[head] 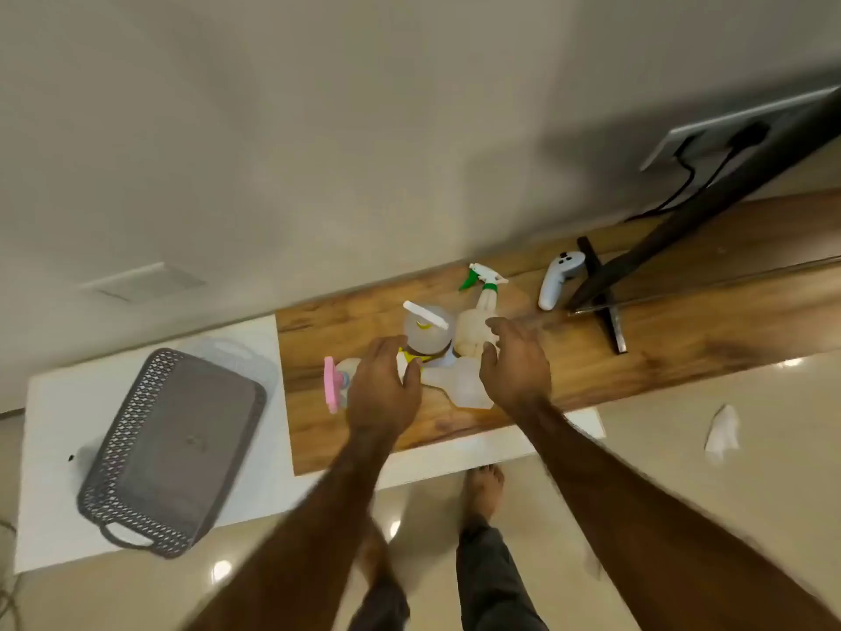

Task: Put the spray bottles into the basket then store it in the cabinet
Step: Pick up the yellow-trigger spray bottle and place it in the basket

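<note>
Several translucent spray bottles lie clustered on the wooden top (569, 357). One has a green and white trigger (483, 284), one stands with a white cap (428, 332), one has a pink trigger (334, 387), and one lies flat (459, 384). My left hand (384, 393) hovers with spread fingers over the pink-trigger bottle and the white-capped one. Over the flat bottle and the green-trigger bottle's body is my right hand (516, 364), fingers apart. Neither hand holds anything. The grey perforated basket (177, 448) stands empty on the white surface to the left.
A white game controller (557, 280) lies beside a black TV stand foot (600, 293) at the right. Cables hang from a wall socket (710, 134). A crumpled white tissue (721, 432) lies on the glossy floor. My bare feet stand below the unit.
</note>
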{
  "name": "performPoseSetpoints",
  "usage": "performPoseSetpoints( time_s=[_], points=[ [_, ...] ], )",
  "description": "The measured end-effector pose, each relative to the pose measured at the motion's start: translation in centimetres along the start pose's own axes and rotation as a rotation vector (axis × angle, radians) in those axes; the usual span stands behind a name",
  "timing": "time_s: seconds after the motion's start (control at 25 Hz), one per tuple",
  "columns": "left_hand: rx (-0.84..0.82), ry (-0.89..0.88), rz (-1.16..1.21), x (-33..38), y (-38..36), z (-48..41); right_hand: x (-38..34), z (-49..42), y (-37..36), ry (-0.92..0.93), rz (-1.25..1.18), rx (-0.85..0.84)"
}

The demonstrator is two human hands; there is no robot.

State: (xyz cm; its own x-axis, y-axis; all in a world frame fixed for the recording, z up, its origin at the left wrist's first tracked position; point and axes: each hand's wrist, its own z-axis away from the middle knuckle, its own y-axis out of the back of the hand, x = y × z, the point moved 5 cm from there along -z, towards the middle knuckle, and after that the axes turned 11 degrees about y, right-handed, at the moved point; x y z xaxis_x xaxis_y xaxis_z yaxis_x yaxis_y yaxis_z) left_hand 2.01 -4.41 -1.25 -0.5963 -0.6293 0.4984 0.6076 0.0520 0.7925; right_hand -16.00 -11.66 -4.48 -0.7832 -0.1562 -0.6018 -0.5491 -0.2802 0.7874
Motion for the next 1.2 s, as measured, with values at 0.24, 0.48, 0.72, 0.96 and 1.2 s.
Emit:
performPoseSetpoints(
  time_s=[0.24,0.48,0.72,0.96,1.2],
  points=[
    [-0.015,0.583,0.338,-5.2,-10.1,-1.7,4.4,0.5,-3.9,-0.204,0.015,0.166],
    [-0.410,1.230,0.785,-8.0,-17.6,-0.9,7.5,4.5,-9.3,-0.680,-0.332,-0.015],
    [-0.492,1.150,0.956,-8.0,-18.6,-2.9,7.9,4.8,-11.8,-0.726,-0.631,-0.040],
    [-0.610,1.166,1.001,-8.8,-18.4,-1.2,8.1,7.4,-12.2,-0.744,-0.676,-0.021],
    [-0.554,1.058,0.934,-9.7,-17.4,-0.3,7.0,10.8,-12.2,-0.670,-0.789,-0.072]
  ],
)
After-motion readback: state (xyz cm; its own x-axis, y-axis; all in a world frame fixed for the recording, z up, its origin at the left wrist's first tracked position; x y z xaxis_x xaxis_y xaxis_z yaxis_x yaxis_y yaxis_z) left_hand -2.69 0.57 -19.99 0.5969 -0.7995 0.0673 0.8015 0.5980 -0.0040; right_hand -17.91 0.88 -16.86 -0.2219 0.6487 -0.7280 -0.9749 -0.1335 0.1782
